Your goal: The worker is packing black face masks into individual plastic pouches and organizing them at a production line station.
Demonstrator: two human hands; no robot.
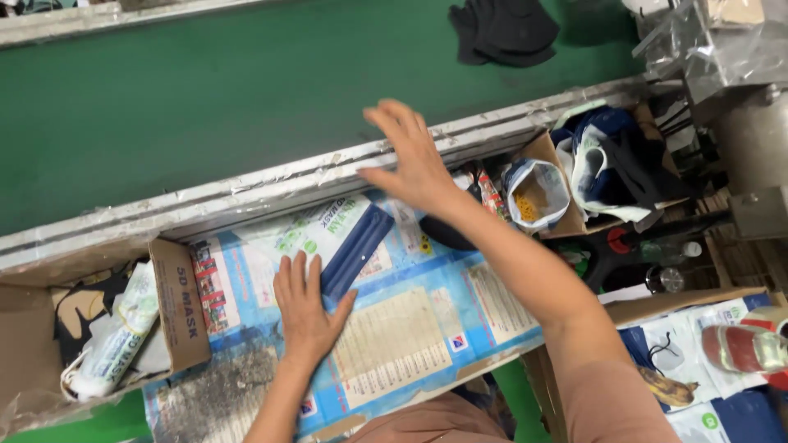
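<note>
We see our left hand point(305, 316) lying flat, palm down, fingers spread, on the printed blue sheet that covers the desk point(427, 320). Its fingertips and thumb rest against the lower end of a dark blue flat packet point(357, 250), which lies tilted on top of a white and green printed mask bag point(308, 234). The hand presses on the packet rather than closing round it; nothing is clamped in it.

Our right hand point(414, 160) reaches forward with the fingers open and stretched out, holding nothing. It hovers over the far edge of the desk, where a taped metal rail point(246, 193) borders a green conveyor belt point(205, 90). The two hands are well apart, the right one farther out and to the right of the left.

On the belt, near its far side, lies a heap of black cloth point(502, 31). To the left of the desk an open cardboard box point(176, 303) holds a rolled white bag point(115, 336). To the right, just beside the right forearm, stands a small open pouch with yellow pieces inside point(535, 195), and past it a box stuffed with blue, white and black cloth point(611, 160). Lower right, another carton point(694, 299) holds white printed bags.
</note>
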